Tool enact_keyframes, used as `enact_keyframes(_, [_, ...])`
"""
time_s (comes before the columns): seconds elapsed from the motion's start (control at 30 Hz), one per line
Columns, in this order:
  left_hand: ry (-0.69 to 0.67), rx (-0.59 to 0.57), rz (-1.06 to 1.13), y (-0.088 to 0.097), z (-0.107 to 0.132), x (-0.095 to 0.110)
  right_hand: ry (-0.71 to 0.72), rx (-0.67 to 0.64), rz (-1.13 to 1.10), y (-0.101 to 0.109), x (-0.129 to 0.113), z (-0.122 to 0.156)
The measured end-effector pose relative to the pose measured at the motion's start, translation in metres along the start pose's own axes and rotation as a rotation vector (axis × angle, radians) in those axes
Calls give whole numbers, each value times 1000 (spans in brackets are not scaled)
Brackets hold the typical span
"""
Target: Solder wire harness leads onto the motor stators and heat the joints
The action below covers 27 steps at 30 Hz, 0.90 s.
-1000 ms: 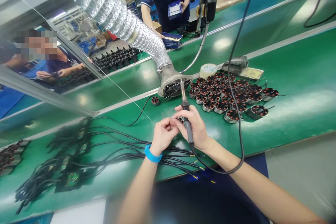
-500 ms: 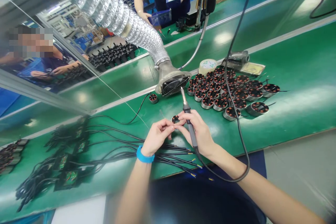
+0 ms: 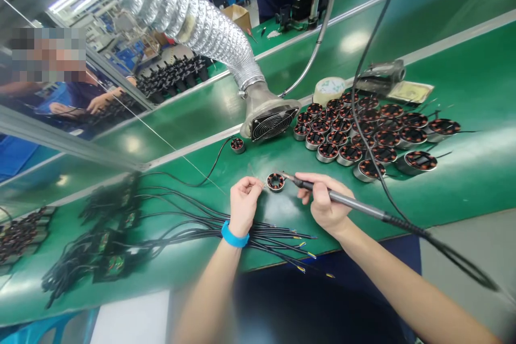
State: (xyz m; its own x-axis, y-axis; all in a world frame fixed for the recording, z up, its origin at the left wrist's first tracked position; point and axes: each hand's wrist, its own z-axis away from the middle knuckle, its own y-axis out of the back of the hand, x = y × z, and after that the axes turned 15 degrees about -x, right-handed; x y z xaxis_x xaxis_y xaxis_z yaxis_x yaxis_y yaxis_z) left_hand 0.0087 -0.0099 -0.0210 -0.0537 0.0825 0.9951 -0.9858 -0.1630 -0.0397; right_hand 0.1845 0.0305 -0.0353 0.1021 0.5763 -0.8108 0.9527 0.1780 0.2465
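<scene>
Right hand: your right hand [image 3: 330,207] is closed round the iron [image 3: 355,203], its tip pointing left.
Iron tip: at the coil's upper right edge; you cannot tell here whether it touches.
Left hand: your left hand [image 3: 244,201] has its fingertips pinched together just left of the coil; anything between them is too small to tell.
Coil: the coil [image 3: 276,188] sits on the green bench [image 3: 463,183] between your hands, ring face up.
Fan: the fan [image 3: 276,123] stands beyond the coil, under the silver hose [image 3: 213,32].
Cables: black cables [image 3: 274,232] run beneath your left wrist.
</scene>
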Motion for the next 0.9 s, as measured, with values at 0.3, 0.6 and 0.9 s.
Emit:
enact_keyframes(0.3, [8, 16, -20, 0, -1, -2, 57, -54, 61, -2, -10, -4])
enact_keyframes(0.6, [-2, 12, -21, 0, -1, -2, -54, -83, -40, -6, -11, -6])
enact_keyframes(0.9, [-22, 14, -26, 0, -1, -3, -164, -70, -181, -9, -9, -5])
